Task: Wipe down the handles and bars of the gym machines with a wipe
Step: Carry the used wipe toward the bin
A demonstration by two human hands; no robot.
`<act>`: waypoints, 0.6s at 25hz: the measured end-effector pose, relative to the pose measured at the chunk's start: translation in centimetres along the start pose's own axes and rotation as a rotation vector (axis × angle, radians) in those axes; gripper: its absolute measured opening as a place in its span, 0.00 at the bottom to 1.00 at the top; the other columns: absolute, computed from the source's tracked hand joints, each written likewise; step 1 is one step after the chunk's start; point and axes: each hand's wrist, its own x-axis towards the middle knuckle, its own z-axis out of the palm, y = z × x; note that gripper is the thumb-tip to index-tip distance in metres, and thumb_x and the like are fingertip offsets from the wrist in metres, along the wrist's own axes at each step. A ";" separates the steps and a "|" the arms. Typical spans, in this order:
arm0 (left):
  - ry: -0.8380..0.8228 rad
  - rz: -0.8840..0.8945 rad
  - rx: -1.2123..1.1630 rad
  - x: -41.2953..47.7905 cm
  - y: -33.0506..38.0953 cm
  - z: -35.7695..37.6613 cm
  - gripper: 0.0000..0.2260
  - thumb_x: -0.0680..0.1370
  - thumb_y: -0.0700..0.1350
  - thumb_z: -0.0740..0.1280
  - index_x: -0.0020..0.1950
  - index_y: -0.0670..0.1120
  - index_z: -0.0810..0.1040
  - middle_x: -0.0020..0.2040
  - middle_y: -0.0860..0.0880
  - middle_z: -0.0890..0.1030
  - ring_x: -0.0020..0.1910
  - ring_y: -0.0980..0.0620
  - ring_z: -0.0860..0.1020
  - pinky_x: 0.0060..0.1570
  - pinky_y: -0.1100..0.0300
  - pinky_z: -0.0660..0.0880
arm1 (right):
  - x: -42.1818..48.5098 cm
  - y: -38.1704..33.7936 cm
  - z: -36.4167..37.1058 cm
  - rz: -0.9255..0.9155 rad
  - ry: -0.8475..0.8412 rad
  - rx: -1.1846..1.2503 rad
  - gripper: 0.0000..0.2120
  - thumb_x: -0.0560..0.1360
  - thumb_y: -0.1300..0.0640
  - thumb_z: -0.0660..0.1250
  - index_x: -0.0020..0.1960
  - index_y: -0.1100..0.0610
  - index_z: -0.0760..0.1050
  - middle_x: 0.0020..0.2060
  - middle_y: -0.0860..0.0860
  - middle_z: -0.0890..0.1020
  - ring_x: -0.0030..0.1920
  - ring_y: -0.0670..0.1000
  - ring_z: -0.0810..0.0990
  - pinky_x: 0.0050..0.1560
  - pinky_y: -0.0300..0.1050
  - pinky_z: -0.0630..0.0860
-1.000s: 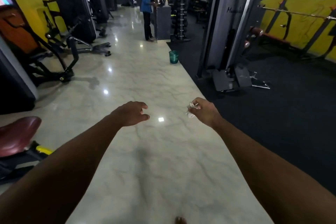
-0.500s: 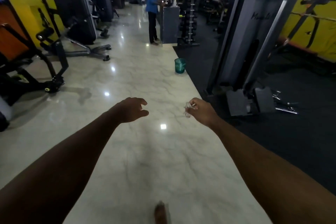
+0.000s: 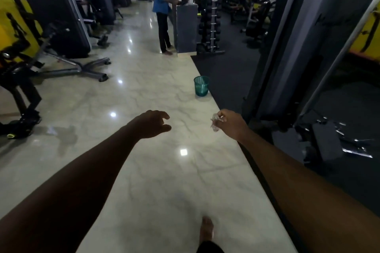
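- A glossy pale marble floor runs ahead, with a black mat along its right side.
- A green bin stands on the marble at the mat's edge.
- A gym machine rests on the marble at left.
- A bare foot is planted nearest.

One wide-angle view from head height faces forward and tilts down along a pale marble aisle. The left hand and right hand reach in from the bottom corners to mid-frame, close to the lens. A bare foot shows at the bottom edge.
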 end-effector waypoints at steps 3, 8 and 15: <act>-0.017 -0.047 0.007 13.0 -0.7 -2.0 0.19 0.76 0.55 0.70 0.66 0.52 0.75 0.57 0.51 0.82 0.58 0.51 0.78 0.62 0.54 0.72 | 13.8 1.7 -1.3 0.015 -0.031 -0.031 0.06 0.74 0.54 0.70 0.44 0.56 0.77 0.39 0.42 0.82 0.40 0.40 0.80 0.34 0.31 0.70; -0.016 -0.031 0.001 31.6 -1.5 -6.2 0.19 0.76 0.55 0.69 0.65 0.52 0.76 0.55 0.51 0.82 0.56 0.52 0.79 0.60 0.55 0.73 | 32.9 2.6 -2.9 0.068 -0.031 0.012 0.05 0.74 0.54 0.69 0.45 0.55 0.77 0.40 0.46 0.85 0.42 0.44 0.83 0.39 0.38 0.76; 0.000 -0.003 -0.016 60.2 -8.6 -10.0 0.18 0.75 0.56 0.70 0.64 0.52 0.77 0.53 0.51 0.82 0.56 0.51 0.78 0.61 0.53 0.73 | 61.2 5.7 0.1 0.079 -0.028 -0.129 0.08 0.74 0.52 0.68 0.47 0.57 0.76 0.45 0.51 0.81 0.45 0.51 0.78 0.38 0.44 0.68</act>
